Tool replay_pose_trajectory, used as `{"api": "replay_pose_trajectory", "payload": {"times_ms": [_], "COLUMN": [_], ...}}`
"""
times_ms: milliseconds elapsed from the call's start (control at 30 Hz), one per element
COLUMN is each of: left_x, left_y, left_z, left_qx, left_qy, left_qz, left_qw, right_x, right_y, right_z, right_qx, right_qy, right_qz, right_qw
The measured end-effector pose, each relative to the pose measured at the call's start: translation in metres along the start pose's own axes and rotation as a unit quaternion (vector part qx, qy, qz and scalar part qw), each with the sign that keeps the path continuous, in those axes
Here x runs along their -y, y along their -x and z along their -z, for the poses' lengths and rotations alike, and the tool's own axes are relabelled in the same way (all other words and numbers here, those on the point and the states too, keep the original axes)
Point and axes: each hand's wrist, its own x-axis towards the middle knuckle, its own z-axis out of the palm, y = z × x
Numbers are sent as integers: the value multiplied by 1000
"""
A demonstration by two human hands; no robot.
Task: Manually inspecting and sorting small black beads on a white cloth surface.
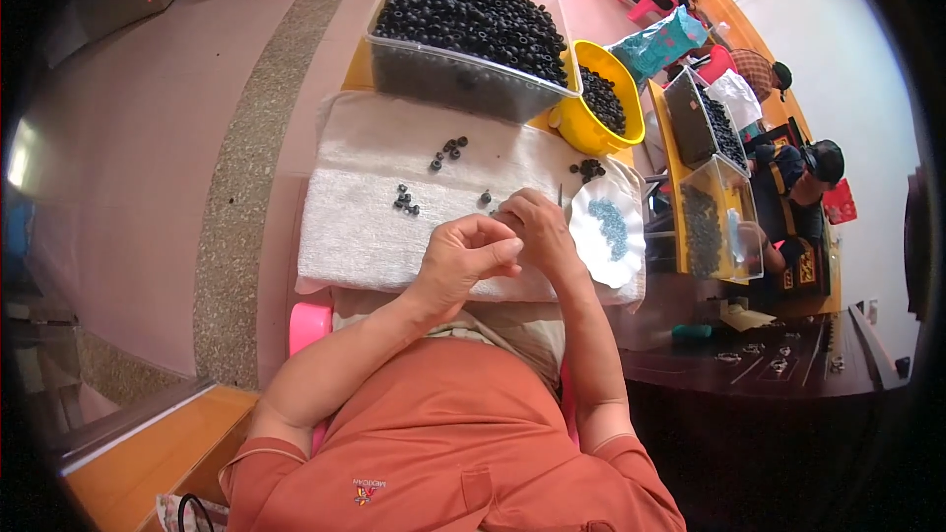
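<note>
My left hand is curled above the white towel, thumb pressed against the bent fingers; whatever it pinches is too small to make out. Close beside it, my right hand has its fingers bent down toward the towel, their tips partly hidden. Just past them lies a single small black ring-shaped piece. More such pieces form a loose group to the left, a second group farther off and a dark heap at the right. A white scalloped plate holds pale blue bits.
A clear plastic bin full of black pieces stands at the far edge, with a yellow bucket of them beside it. To the right, other people sit along a wooden table with more clear bins.
</note>
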Motion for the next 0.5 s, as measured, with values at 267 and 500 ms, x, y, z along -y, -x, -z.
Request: {"api": "replay_pose_trajectory", "payload": {"times_ms": [267,500], "left_x": [-1,-3], "left_y": [-4,-4], "left_z": [3,2], "left_qx": [-12,-39], "left_qy": [15,25], "left_qz": [-2,-4], "left_qw": [1000,999], "right_x": [1,2], "right_y": [13,21], "right_z": [8,15], "right_qx": [-5,55], "right_qy": [46,41], "right_qz": [-24,-26], "right_qw": [999,997]}}
